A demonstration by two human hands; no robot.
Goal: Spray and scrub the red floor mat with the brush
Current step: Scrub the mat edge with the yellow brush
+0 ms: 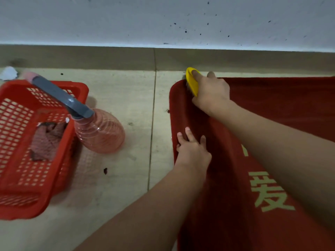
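Scrubbing of the red floor mat (272, 109) is under way at its far left corner.

The yellow brush (192, 82) is held in the closed grip of the right hand (211, 93) and is pressed on the mat's corner, close to the skirting. The left hand (193, 151) is laid flat, fingers spread, on the mat's left edge nearer the body than the brush; nothing is grasped by it. Spraying is judged done for this patch, since the pink spray bottle (99, 131) is set down on the floor, well to the left of both hands. Most of the mat is judged still to be scrubbed. Left of the bottle, and touching it, a red basket (21, 178) is seen, with a reddish cloth (47, 140) inside.
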